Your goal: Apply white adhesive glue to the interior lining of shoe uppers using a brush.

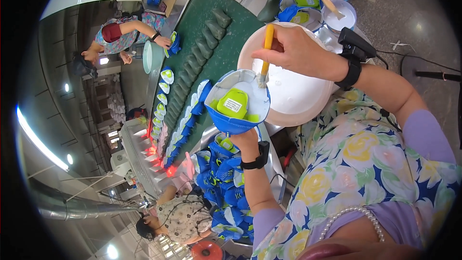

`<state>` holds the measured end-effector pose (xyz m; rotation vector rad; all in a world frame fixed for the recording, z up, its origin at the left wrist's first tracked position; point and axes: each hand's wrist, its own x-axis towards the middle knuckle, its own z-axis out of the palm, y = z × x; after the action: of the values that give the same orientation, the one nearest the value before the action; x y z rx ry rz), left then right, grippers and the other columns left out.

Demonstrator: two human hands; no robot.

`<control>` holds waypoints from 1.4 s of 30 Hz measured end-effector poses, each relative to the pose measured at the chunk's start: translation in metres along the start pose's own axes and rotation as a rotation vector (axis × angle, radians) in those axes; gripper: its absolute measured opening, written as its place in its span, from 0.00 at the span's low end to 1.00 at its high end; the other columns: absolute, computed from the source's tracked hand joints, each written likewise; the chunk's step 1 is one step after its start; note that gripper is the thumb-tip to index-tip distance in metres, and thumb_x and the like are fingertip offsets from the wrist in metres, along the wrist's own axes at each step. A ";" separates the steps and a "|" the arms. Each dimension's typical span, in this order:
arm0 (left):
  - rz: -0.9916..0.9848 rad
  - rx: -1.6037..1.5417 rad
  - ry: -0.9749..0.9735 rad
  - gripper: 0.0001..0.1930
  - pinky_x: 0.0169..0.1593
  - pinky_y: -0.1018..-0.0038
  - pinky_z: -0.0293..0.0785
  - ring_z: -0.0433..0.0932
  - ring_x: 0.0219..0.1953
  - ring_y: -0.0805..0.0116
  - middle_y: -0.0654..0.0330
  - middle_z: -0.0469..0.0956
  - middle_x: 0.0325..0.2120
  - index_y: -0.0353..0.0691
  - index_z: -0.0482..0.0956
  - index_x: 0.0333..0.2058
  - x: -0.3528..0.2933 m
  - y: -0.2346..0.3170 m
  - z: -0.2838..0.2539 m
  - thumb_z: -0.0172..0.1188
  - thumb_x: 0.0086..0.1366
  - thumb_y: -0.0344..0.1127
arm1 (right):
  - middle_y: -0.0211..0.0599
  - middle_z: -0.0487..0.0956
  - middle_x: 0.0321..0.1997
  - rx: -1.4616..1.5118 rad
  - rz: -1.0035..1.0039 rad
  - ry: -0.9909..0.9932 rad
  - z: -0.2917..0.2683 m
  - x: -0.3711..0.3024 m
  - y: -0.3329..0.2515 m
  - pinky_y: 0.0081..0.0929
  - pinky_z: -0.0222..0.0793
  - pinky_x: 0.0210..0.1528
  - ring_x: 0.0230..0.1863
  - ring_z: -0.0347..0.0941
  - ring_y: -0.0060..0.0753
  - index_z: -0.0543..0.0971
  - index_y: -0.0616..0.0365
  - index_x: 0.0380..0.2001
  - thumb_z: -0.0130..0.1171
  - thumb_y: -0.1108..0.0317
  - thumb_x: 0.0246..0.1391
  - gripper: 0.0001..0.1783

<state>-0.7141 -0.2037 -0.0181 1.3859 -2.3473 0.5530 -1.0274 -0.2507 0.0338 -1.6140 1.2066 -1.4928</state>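
Observation:
My right hand [304, 50] grips a brush [268, 38] by its yellow handle, bristles down. The bristles touch the pale inner edge of a blue shoe upper [230, 121]. From below, my left hand [246, 138] holds that upper, its opening facing up; most of those fingers are hidden under it. A lime-green insole piece [233, 103] with a white label shows inside. Behind my right hand, partly covered by it and the upper, stands a wide basin [250, 43] of white liquid.
A green conveyor belt [245, 26] carries rows of dark shoe lasts [206, 36] and blue uppers [185, 125]. A pile of uppers [222, 180] lies below my left hand. Beyond the basin stands a small white tub [350, 15] with a brush. Co-workers [122, 36] are around the belt.

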 end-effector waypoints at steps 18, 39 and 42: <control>-1.028 -1.627 -0.215 0.18 0.37 0.69 0.75 0.77 0.38 0.60 0.53 0.77 0.40 0.37 0.70 0.52 0.008 -0.011 0.005 0.51 0.65 0.37 | 0.34 0.78 0.33 0.220 0.076 -0.235 -0.011 -0.021 0.004 0.20 0.70 0.37 0.35 0.76 0.24 0.74 0.59 0.36 0.62 0.69 0.54 0.09; -1.454 -2.415 -0.449 0.20 0.25 0.77 0.78 0.80 0.32 0.61 0.50 0.77 0.43 0.37 0.70 0.51 0.013 0.060 -0.015 0.46 0.69 0.46 | 0.41 0.77 0.28 0.098 -0.278 -0.466 -0.010 -0.010 0.004 0.36 0.69 0.33 0.29 0.75 0.47 0.73 0.57 0.33 0.56 0.61 0.57 0.11; -1.273 -2.061 -0.303 0.23 0.57 0.62 0.70 0.73 0.53 0.60 0.57 0.74 0.51 0.40 0.68 0.56 0.005 0.050 -0.009 0.49 0.68 0.47 | 0.41 0.77 0.28 -0.006 -0.019 -0.663 -0.023 -0.002 -0.003 0.31 0.68 0.33 0.30 0.75 0.42 0.73 0.59 0.31 0.58 0.62 0.56 0.11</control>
<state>-0.7603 -0.1808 -0.0152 1.1272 -0.5463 -1.8206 -1.0493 -0.2442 0.0392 -1.9093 0.8134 -0.8394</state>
